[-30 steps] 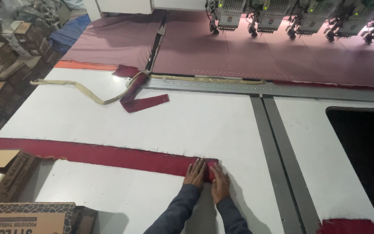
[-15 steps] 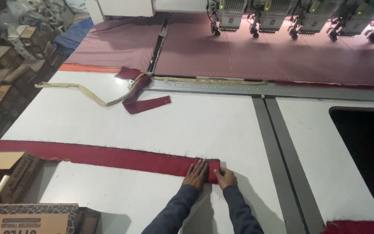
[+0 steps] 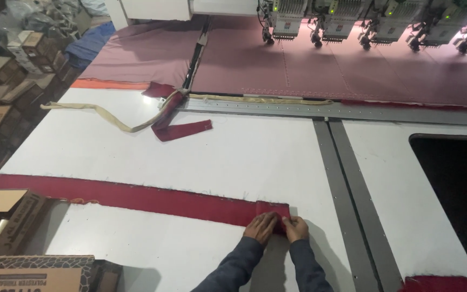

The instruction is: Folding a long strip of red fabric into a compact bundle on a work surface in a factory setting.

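- A person's left hand (image 3: pixel 261 227) and right hand (image 3: pixel 297 228) press side by side on the right end of a long dark red fabric strip (image 3: pixel 136 197), which lies flat across the near part of a white worktable (image 3: pixel 244 157).
- The end of the strip is folded over into a short thick stub; both hands pinch or press this fold, fingers curled onto the cloth, neither hand free.
- Judging by this, only the first fold or roll is made; nearly the whole strip stretches unrolled to the left.
- Farther back lie a loose red scrap (image 3: pixel 182 128) and a beige tape (image 3: pixel 109 116).
- A multi-head embroidery machine (image 3: pixel 374 21) stands over maroon cloth (image 3: pixel 325 65).
- Cardboard boxes (image 3: pixel 6 216) crowd the strip's left end.
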